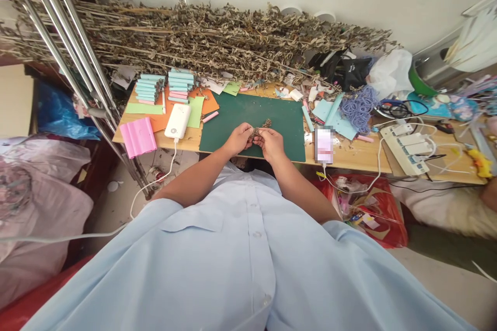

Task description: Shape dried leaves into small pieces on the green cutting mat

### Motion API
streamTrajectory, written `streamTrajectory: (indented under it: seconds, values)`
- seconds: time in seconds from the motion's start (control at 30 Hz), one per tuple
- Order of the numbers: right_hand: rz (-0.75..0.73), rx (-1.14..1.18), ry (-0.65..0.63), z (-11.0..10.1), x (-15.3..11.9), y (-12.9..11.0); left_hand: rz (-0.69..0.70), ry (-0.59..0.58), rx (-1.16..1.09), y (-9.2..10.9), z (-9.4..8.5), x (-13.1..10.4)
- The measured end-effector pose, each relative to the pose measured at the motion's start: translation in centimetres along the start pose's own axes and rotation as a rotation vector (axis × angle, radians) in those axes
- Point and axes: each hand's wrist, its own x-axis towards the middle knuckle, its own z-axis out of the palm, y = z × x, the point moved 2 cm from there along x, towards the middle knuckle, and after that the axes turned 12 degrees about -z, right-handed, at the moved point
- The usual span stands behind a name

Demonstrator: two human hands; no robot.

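Both hands meet over the front part of a green mat (256, 110). A small sprig of dried herb (267, 125), grey-brown and crumpled, is held between them. My left hand (239, 138) is closed, its fingertips pinching the sprig's left end. My right hand (271, 143) is closed too, with thumb and fingers on the sprig's right part; a leafy tip sticks up above it. The fingers hide much of the sprig. Left of the mat lies a pink paper roll (210, 117), and a blue paper roll (308, 119) lies by its right edge.
Long dried plant stalks (217, 36) are heaped along the wall. Stacked paper rolls (180, 83), a white power bank (177, 121) and a pink corrugated sheet (138, 137) sit at left. A phone (324, 145), purple yarn (357, 108) and a power strip (406, 150) with cables occupy the right. Metal crutches (77, 46) lean at left.
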Motion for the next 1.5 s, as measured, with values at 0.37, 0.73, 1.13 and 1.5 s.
streamTrajectory:
  seconds: [0.37, 0.73, 1.13, 1.5]
  values:
    - [-0.550, -0.653, -0.245, -0.9, -0.8, -2.0, -0.004, -0.011, 0.006, 0.1, 0.3, -0.1]
    - [0.012, -0.131, 0.019, 0.3, -0.4, -0.4, -0.007, -0.010, 0.006, 0.1, 0.1, -0.5]
    - [-0.410, -0.456, -0.203, -0.8, -1.5, -1.3, -0.023, -0.029, -0.007, 0.0, 0.0, 0.1]
    - [-0.120, -0.254, -0.027, 0.4, -0.4, -0.6, 0.017, -0.038, -0.025, -0.2, -0.2, -0.1]
